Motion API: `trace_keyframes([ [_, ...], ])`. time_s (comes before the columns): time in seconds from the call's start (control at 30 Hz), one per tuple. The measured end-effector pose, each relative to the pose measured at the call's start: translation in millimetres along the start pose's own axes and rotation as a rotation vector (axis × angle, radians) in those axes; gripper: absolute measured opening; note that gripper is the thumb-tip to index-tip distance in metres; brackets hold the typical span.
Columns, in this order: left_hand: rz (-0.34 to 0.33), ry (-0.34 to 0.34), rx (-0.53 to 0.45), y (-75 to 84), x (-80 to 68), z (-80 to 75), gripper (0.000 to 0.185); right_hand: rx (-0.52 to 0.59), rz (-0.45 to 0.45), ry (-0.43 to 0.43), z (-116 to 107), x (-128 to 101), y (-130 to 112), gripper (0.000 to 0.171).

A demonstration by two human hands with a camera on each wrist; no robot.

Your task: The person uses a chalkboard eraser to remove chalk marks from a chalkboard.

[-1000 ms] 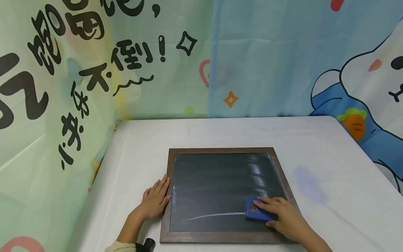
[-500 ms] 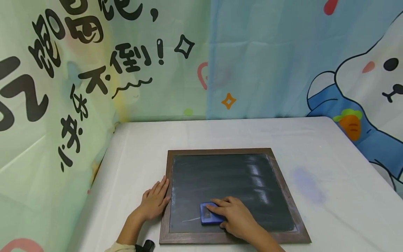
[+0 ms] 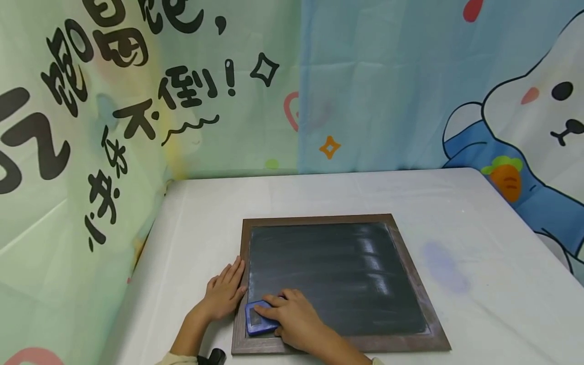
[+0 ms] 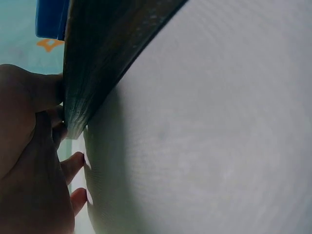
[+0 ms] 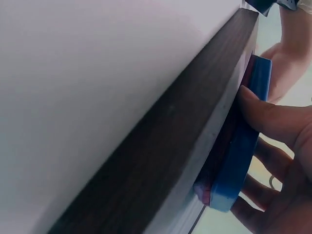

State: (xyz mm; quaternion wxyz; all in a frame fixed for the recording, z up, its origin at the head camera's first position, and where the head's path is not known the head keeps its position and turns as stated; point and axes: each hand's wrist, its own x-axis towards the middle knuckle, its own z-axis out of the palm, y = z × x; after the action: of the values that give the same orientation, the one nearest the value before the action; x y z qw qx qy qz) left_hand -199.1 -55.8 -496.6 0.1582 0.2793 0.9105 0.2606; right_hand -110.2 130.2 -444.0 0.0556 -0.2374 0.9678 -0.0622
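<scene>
A dark chalkboard (image 3: 328, 274) in a brown wooden frame (image 3: 319, 220) lies on the white-covered table. My right hand (image 3: 296, 319) grips a blue board eraser (image 3: 260, 319), pressed on the board's lower left corner. In the right wrist view, thumb and fingers hold the sides of the blue eraser (image 5: 239, 151), its felt side toward the board. My left hand (image 3: 223, 291) lies with straight fingers against the left edge of the frame. The left wrist view has this hand (image 4: 36, 126) touching the frame (image 4: 92, 63), with the eraser's blue edge (image 4: 51, 19) above.
White cloth (image 3: 479, 228) covers the table around the board, with a faint purple stain (image 3: 444, 266) at the right. A printed curtain (image 3: 237, 126) hangs along the left and back. Something black (image 3: 214, 356) sits by the left wrist.
My right hand has slid the eraser leftward across the lower board to its left corner. The white chalk line along that path no longer shows. My left hand stays at the frame.
</scene>
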Motion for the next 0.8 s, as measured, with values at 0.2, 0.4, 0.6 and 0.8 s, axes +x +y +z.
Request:
trace_keyframes([
  [0.2, 0.006, -0.002, 0.01, 0.9, 0.2, -0.4, 0.054, 0.089, 0.03, 0.02, 0, -16, 20, 0.059],
  [0.4, 0.0, -0.019, 0.003, 0.9, -0.6, -0.1, 0.054, 0.148, 0.131, 0.079, -2, -64, 69, 0.061],
  [0.6, 0.003, 0.0, 0.013, -1.1, 0.4, -3.7, 0.054, 0.17, 0.252, 0.138, -5, -114, 116, 0.064],
  [0.8, -0.005, -0.01, 0.013, -2.3, 0.8, -2.7, 0.054, 0.182, 0.297, 0.135, -5, -148, 149, 0.066],
])
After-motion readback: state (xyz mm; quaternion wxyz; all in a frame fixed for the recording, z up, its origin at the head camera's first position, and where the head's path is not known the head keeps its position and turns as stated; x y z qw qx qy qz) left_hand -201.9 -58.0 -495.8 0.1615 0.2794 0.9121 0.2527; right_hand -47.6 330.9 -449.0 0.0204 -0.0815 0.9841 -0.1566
